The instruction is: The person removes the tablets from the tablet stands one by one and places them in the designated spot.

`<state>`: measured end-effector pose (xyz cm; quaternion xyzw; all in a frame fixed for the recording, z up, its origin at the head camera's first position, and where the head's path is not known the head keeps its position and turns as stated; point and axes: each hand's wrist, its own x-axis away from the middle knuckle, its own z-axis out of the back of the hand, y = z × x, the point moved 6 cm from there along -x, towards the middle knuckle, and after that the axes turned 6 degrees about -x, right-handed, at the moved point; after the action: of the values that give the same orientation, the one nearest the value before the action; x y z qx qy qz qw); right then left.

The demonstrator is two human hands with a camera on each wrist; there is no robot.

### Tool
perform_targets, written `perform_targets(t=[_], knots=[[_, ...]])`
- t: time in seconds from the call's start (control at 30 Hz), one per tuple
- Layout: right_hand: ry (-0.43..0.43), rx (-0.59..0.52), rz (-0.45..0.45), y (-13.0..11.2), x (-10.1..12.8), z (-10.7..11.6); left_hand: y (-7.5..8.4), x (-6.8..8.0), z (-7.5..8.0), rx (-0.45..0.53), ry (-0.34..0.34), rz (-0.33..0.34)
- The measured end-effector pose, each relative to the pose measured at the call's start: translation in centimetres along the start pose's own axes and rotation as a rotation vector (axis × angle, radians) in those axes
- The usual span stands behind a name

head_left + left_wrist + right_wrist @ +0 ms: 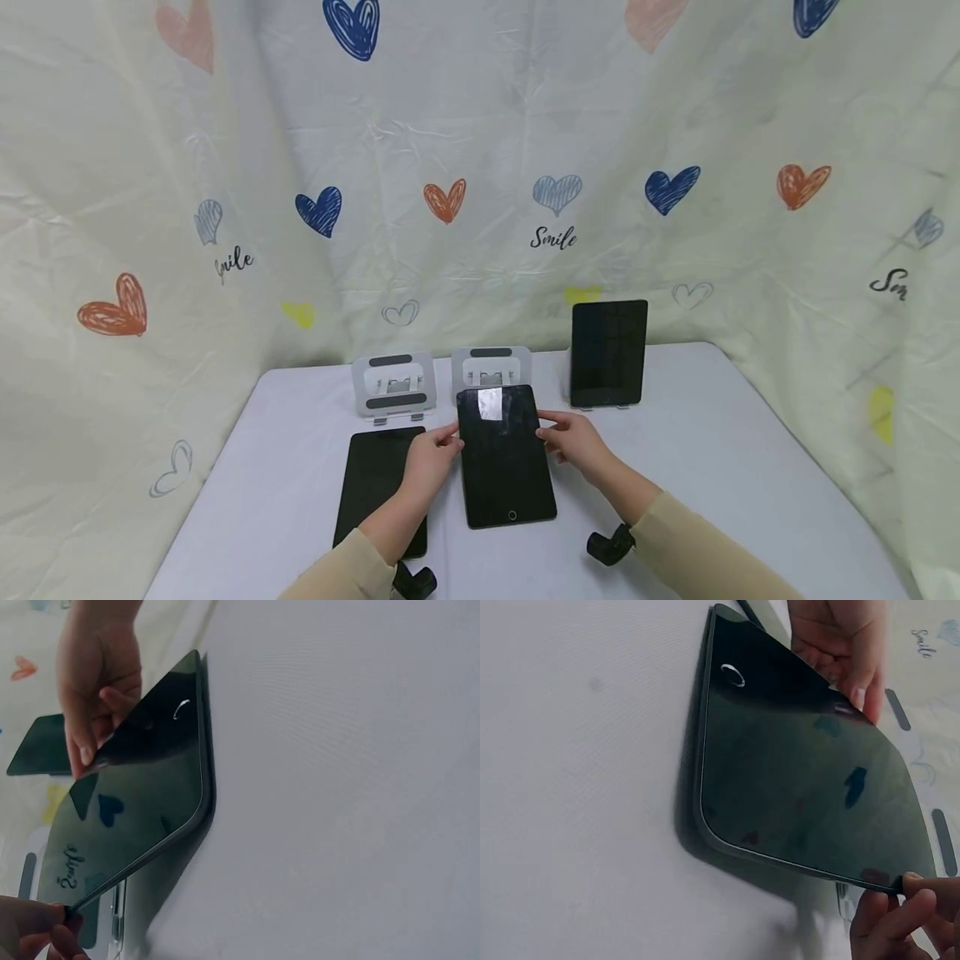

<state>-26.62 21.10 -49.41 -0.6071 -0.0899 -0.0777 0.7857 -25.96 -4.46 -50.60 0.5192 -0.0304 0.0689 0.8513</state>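
Both hands hold a black tablet by its long sides, toward its far end. The left hand pinches the left edge between thumb and fingers; opposite it, the right hand pinches the right edge. In the right wrist view the tablet slants, its round-button end low over the white tabletop and its far end raised. A bright reflection shows on its screen in the head view. Behind it stands a grey tablet stand, its lower part hidden by the tablet.
A second black tablet lies flat at the left, partly under the left forearm. Behind it is another grey stand with nothing on it. At the back right a third tablet leans upright on a stand. A heart-printed curtain hangs behind the table.
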Motion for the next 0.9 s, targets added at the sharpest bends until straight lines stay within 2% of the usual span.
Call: perform_targets(t=[0.33,0.47,0.7,0.9], knots=[[-0.059,0.047,-0.051,1.2,0.6,0.0,-0.1,1.4,-0.7,-0.057,-0.063,-0.032],[-0.077,0.084,-0.059,1.5,1.0,0.0,-0.5,1.7,-1.0,-0.096,-0.134,-0.035],[-0.08,0.121,-0.069,1.8,1.0,-0.1,-0.5,2.1,-1.3,-0.218,-0.248,-0.056],[-0.094,0.131,-0.076,2.3,0.8,-0.1,-0.7,2.3,-1.4,-0.322,-0.317,-0.028]])
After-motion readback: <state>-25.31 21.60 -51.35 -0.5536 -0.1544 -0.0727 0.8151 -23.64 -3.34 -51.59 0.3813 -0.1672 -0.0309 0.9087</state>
